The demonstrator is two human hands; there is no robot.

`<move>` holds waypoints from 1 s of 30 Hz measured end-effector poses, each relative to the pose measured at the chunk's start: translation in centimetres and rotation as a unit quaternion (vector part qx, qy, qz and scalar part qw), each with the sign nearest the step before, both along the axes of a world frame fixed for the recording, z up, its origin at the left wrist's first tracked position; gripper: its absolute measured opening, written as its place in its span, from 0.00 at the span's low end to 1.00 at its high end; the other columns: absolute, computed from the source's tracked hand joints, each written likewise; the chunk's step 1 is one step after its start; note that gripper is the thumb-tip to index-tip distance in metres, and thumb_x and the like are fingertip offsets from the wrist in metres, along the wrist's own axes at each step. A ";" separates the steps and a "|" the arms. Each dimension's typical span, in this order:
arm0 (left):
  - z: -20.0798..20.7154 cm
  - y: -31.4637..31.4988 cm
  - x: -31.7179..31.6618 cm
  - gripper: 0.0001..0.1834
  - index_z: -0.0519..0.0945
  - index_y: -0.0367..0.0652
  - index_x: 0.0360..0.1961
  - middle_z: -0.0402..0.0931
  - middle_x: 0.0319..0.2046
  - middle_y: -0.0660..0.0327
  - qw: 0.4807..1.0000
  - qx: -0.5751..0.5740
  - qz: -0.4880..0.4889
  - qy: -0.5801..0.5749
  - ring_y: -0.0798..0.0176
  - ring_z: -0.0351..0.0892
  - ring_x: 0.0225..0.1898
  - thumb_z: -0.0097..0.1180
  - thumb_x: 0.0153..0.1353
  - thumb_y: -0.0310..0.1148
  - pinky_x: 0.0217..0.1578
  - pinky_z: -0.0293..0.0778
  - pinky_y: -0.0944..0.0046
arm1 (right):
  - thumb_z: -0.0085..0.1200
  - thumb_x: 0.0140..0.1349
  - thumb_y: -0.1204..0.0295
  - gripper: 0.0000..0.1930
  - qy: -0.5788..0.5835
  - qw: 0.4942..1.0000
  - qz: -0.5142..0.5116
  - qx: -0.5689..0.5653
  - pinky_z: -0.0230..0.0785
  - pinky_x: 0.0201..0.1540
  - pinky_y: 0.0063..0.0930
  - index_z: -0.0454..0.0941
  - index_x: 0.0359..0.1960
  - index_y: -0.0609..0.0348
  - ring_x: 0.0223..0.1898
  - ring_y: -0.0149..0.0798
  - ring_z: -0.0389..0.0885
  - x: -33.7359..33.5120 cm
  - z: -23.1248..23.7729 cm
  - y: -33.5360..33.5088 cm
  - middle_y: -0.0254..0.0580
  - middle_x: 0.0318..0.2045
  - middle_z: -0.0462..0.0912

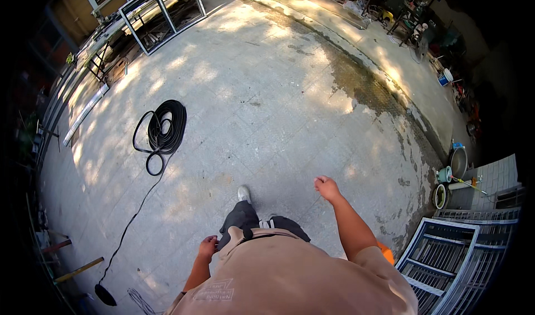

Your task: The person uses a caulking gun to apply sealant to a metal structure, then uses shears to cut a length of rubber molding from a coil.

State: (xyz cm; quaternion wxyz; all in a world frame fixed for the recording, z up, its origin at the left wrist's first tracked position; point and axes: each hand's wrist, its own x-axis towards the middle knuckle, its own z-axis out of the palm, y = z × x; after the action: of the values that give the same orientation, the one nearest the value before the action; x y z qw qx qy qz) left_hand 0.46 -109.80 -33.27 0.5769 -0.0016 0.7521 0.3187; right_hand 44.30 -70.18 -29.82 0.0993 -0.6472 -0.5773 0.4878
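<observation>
My right hand (327, 188) swings out ahead of my body over the concrete, its fingers curled in; nothing shows in it. My left hand (208, 247) hangs low beside my thigh, fingers loosely bent and a little apart, with no object visible in it. Neither hand touches anything that I can make out. One light shoe (243, 193) is forward on the ground below my dark trousers (241, 217). Ahead to the left lies a coil of flat black hose or strip (177, 127), with a thin black line (129, 225) trailing from it toward the near left.
White-edged frames (440, 254) lean at the near right, close to buckets (444, 174) and a basin (459, 162). Another window-like frame (161, 15) stands by a long bench at far left. A wet patch (362, 81) and a low step run along the right. A wooden handle (81, 270) juts in at near left.
</observation>
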 end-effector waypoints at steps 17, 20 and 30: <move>-1.2 48.5 -23.2 0.17 0.76 0.38 0.53 0.81 0.34 0.56 0.991 0.028 -0.042 0.121 0.61 0.83 0.28 0.50 0.69 0.36 0.25 0.76 0.66 | 0.44 0.66 0.68 0.06 0.053 0.838 -0.243 -0.486 0.63 0.29 0.34 0.70 0.31 0.52 0.29 0.40 0.71 12.3 -10.0 -7.1 0.42 0.24 0.69; -0.4 60.4 -22.6 0.16 0.76 0.38 0.53 0.81 0.35 0.56 0.986 0.071 -0.055 0.137 0.61 0.83 0.29 0.50 0.69 0.36 0.26 0.77 0.65 | 0.45 0.65 0.67 0.06 0.062 0.826 -0.285 -0.483 0.65 0.30 0.35 0.72 0.32 0.52 0.29 0.40 0.74 10.0 -8.2 -3.5 0.42 0.25 0.72; -3.2 81.9 -2.5 0.20 0.75 0.38 0.56 0.82 0.37 0.56 0.955 0.063 -0.289 -0.021 0.63 0.83 0.32 0.52 0.69 0.39 0.31 0.78 0.63 | 0.50 0.66 0.64 0.13 0.040 0.953 -0.221 -0.205 0.72 0.30 0.32 0.79 0.32 0.62 0.23 0.35 0.78 15.8 -11.6 34.3 0.40 0.24 0.81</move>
State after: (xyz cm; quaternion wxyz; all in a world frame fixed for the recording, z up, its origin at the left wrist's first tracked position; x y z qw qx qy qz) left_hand -2.00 -27.93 -36.49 0.6590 0.2448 0.6867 0.1850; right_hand 60.13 -35.91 -41.44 0.0931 -0.7450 -0.3033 0.5868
